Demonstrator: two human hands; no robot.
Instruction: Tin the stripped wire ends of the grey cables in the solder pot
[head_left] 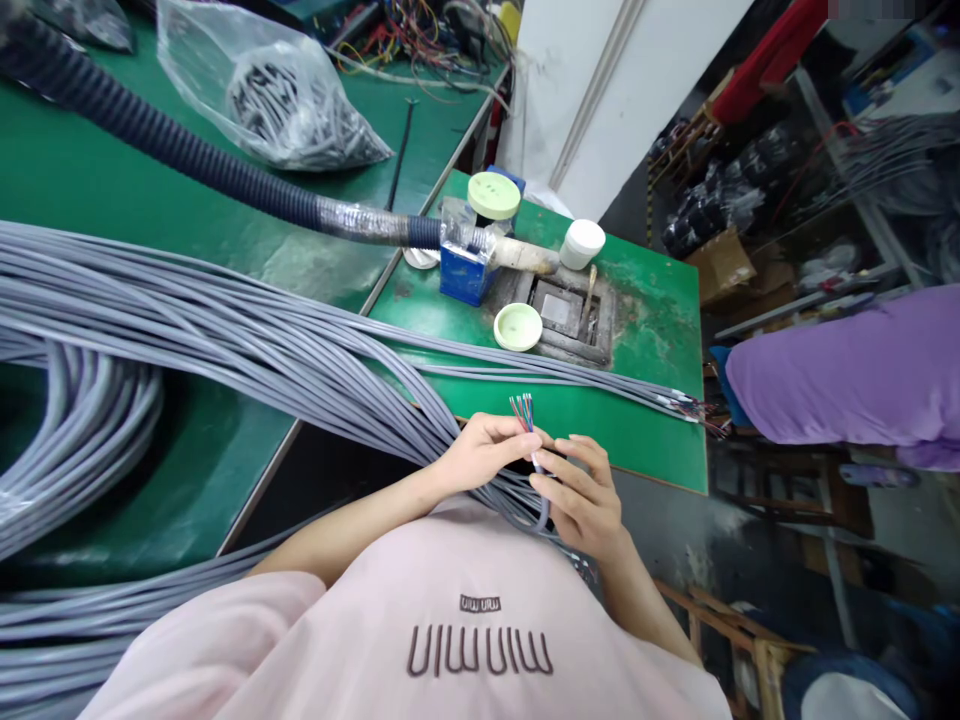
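Close in front of my chest, my left hand (491, 450) pinches the stripped end of a grey cable, thumb and index finger closed below the fanned-out coloured wires (523, 408). Red, blue and darker strands with pale tips point up and away from me. My right hand (583, 497) has its fingers bent around the same cable (543, 512) just under the wires; its fingertips meet the left hand's. Below the hands the cable curves down among other grey cables. A thick bundle of grey cables (300, 350) runs in from the left, passing behind my left wrist.
On the green bench (660, 300) sit a soldering pot (559, 305), a white jar (582, 243), a pale green lid (517, 327) and a blue box (463, 272). A ribbed extraction hose (225, 180) ends over the pot. Finished-looking cable ends (675, 403) lie nearby. At right is a person's purple sleeve (847, 370).
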